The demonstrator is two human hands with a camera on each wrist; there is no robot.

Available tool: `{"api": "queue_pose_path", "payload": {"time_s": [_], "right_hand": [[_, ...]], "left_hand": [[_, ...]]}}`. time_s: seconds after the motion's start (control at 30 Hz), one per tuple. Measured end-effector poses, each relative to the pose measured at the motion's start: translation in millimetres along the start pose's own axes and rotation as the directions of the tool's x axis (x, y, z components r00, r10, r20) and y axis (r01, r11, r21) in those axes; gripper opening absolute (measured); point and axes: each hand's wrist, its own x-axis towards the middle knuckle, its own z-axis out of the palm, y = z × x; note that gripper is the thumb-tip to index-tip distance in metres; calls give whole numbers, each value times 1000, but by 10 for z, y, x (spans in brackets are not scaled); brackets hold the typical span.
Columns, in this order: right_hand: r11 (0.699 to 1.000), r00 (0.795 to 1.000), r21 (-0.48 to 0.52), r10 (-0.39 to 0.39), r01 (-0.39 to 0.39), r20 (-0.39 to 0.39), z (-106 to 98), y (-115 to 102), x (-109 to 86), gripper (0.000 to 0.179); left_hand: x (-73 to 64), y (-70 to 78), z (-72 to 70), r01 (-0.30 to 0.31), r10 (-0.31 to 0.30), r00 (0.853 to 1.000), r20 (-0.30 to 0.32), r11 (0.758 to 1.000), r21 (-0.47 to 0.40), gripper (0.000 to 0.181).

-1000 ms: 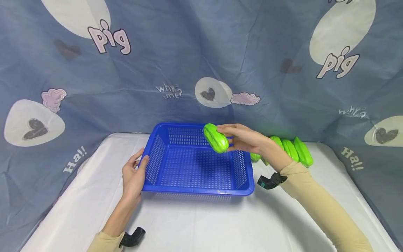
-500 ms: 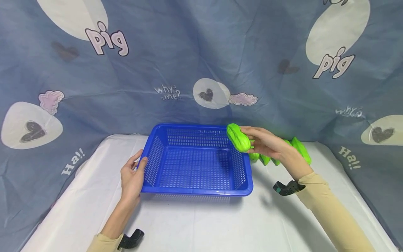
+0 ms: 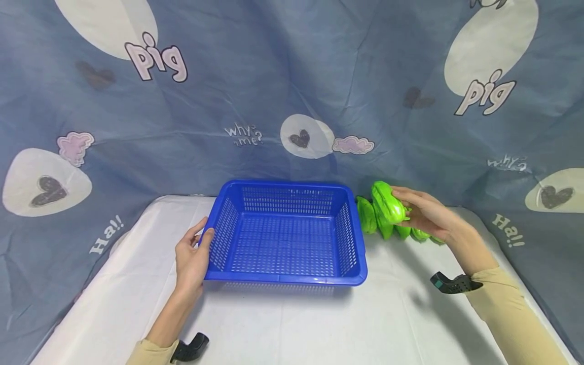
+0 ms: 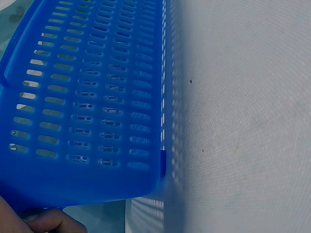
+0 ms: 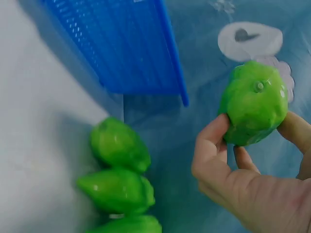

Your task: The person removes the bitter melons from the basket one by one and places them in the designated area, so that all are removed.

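My right hand holds a bright green ridged fruit, shaped like a small papaya, above a row of similar green fruits. In the right wrist view, thumb and fingers pinch the fruit from its sides, its round stem nub facing the camera. My left hand grips the left rim of a blue plastic basket, thumb on the rim and fingers outside. Only fingertips of that hand show in the left wrist view, beside the basket's slotted wall. The basket's bottom is bare.
A white cloth covers the table. Behind it hangs a blue-grey printed curtain. The fruit row lies just right of the basket near the curtain, partly hidden by the right hand. A black band sits on the right wrist.
My right hand has carried the green fruit rightward, from over the basket to over the fruit row. My left hand stays on the basket, which has hardly moved.
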Motion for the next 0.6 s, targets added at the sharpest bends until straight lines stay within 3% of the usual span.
{"api": "queue_pose_path", "payload": {"time_s": [0.2,0.43,0.5,0.6], "right_hand": [[999,999,53,-3,5,-42,-274,58,-153,79],[1000,992,-2,4,-4,-124,-663,154,-287,77],[1000,991,25,4,-1,-132,-764,192,-316,73],[994,992,103,-7,20,-123,-903,267,-355,53]], "left_hand": [[10,-12,2,5,-5,1000,5,1000,-13,52],[17,-12,-3,6,-6,1000,7,1000,-12,53],[18,-11,-5,7,-7,1000,4,1000,-9,52],[12,-7,0,6,-6,1000,0,1000,-8,52]]}}
